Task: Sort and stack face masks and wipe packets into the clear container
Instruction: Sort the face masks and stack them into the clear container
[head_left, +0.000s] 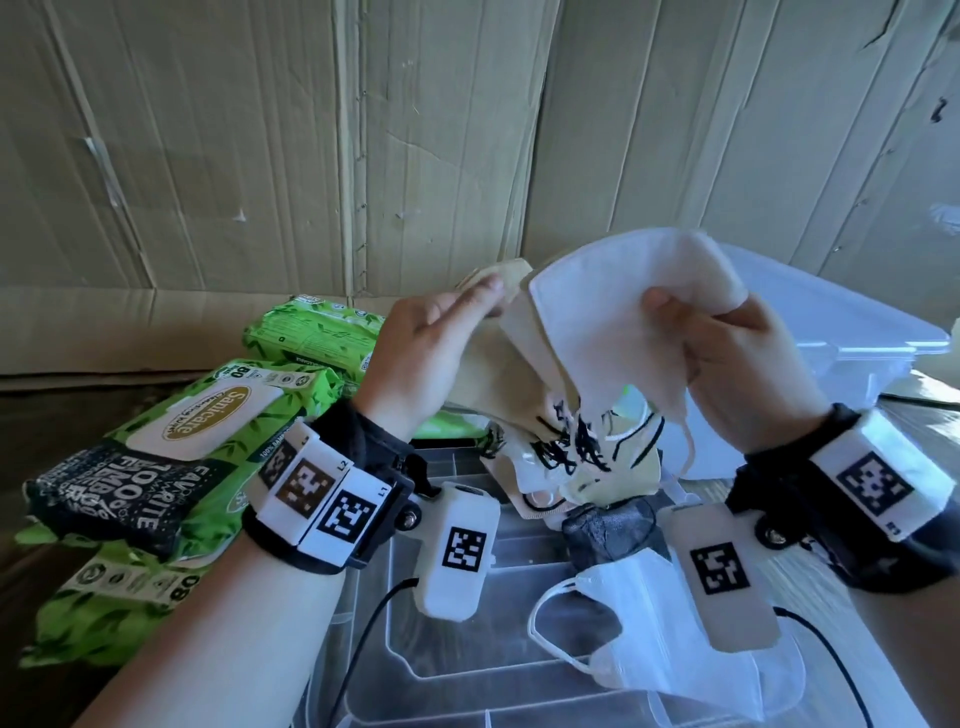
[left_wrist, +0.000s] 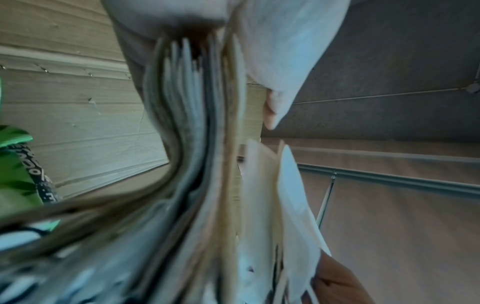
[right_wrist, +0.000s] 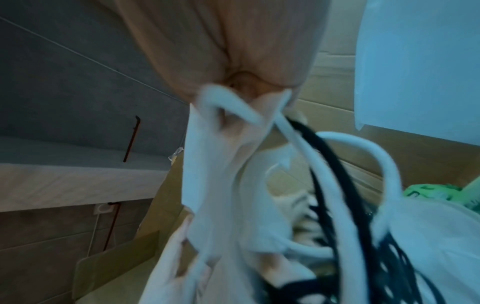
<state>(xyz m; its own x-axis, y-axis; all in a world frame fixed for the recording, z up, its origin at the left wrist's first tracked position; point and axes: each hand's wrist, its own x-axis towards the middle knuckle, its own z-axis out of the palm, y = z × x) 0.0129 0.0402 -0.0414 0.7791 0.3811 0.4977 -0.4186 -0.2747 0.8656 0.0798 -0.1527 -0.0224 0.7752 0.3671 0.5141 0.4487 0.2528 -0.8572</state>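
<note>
Both hands hold face masks up in front of me. My left hand (head_left: 441, 332) grips a bunch of beige masks (head_left: 511, 364) by its top edge; the stacked edges show close up as the beige bunch (left_wrist: 197, 144) in the left wrist view. My right hand (head_left: 727, 343) pinches a white mask (head_left: 613, 317) at its upper right; its white and black ear loops (right_wrist: 337, 185) dangle. Another white mask (head_left: 639, 618) lies on the clear lid (head_left: 467, 649) below. The clear container (head_left: 841, 332) stands behind my right hand. Green wipe packets (head_left: 171, 436) lie at the left.
Flattened cardboard (head_left: 311, 156) stands as a wall behind and lines the surface. A dark mask (head_left: 608, 525) and more masks with black loops (head_left: 571, 447) lie heaped under the held ones. Another green wipe packet (head_left: 311, 332) sits further back on the left.
</note>
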